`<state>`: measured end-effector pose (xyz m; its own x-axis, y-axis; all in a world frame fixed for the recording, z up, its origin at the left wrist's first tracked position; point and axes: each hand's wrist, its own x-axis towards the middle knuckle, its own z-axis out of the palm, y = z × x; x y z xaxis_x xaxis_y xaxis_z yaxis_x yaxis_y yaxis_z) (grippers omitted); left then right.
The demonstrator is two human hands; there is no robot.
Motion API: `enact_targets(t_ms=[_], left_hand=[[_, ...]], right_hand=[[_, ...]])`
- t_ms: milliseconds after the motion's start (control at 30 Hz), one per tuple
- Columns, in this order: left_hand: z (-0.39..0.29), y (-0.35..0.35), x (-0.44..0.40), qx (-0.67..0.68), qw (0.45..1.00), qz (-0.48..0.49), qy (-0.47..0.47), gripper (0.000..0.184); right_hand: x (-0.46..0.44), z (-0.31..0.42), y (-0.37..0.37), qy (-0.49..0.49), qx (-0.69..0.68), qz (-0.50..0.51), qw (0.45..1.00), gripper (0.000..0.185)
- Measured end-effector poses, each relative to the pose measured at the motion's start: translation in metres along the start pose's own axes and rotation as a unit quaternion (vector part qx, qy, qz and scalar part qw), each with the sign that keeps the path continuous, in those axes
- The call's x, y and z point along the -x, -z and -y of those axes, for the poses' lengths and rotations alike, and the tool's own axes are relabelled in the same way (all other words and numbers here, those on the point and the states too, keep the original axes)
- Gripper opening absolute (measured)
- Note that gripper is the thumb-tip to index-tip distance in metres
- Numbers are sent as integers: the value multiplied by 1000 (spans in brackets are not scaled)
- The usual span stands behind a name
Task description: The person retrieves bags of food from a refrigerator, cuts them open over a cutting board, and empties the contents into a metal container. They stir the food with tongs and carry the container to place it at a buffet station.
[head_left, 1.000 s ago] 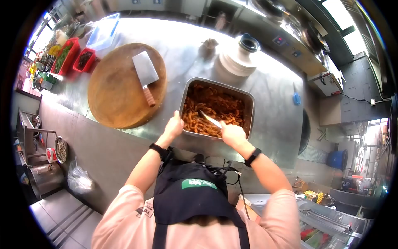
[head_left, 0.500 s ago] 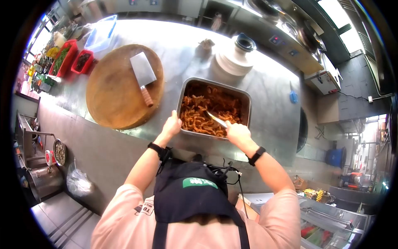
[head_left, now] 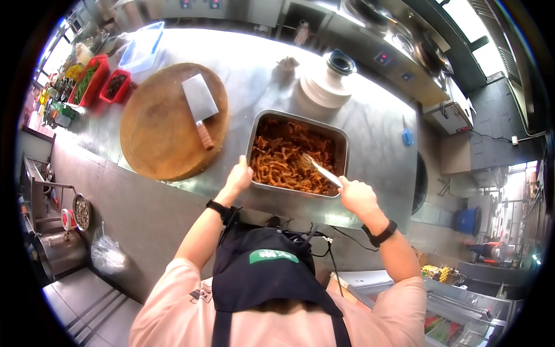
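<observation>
A deep rectangular metal pan (head_left: 345, 151) stands near the front edge of the steel table, holding reddish-brown sauced strips (head_left: 283, 159) that look like meat. My left hand (head_left: 239, 175) is closed on the pan's front left corner. In my right hand (head_left: 357, 195), just outside the front right corner, is the handle of a shiny metal utensil (head_left: 326, 173), perhaps a spoon. It slants over the rim, and its far end is down among the strips, so its shape is partly hidden.
A cleaver (head_left: 200, 99) lies on a round wooden chopping board (head_left: 151, 124) at left. Beyond it are red containers (head_left: 91, 81) and a clear plastic box (head_left: 140, 47). Stacked white plates (head_left: 324, 89) stand behind the pan; something blue (head_left: 407, 137) lies at right.
My right hand has moved right with the utensil, whose far end has shifted from the pan's middle toward its right side. My left hand stays at the corner.
</observation>
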<state>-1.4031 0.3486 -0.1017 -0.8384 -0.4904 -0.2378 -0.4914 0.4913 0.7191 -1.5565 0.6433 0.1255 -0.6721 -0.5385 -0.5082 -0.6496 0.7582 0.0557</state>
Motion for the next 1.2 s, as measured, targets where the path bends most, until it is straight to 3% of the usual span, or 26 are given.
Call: enact_targets(t_ms=[167,367,433,500,733,867,1000,1100,1200], left_hand=[[-8,5,5,24,999,6,24,46],[0,-1,2,14,1000,1,21,51],[0,1,5,18,1000,3,22,52],[-1,1,4,20,1000,1,19,53],[-6,4,7,20,999,9,28,56],[-9,8,9,21,999,19,38,57],[-6,3,7,12,999,24,36,57],[-6,0,10,18,999,14,33,56],[-8,2,13,14,999,22,39,56]], right_hand=[[-40,-11,-71,-14,-5,-10,1000,24],[4,4,-14,4,6,18,1000,25],[-5,35,-21,15,-34,-3,999,27],[-33,63,-47,36,-31,42,998,28],[-8,19,-13,14,18,63,998,26],[-51,44,-14,41,-10,-42,998,26],[-57,45,-47,49,-16,3,999,25],[-24,11,-24,9,-15,69,997,32],[-41,18,-8,13,-32,-9,999,30]])
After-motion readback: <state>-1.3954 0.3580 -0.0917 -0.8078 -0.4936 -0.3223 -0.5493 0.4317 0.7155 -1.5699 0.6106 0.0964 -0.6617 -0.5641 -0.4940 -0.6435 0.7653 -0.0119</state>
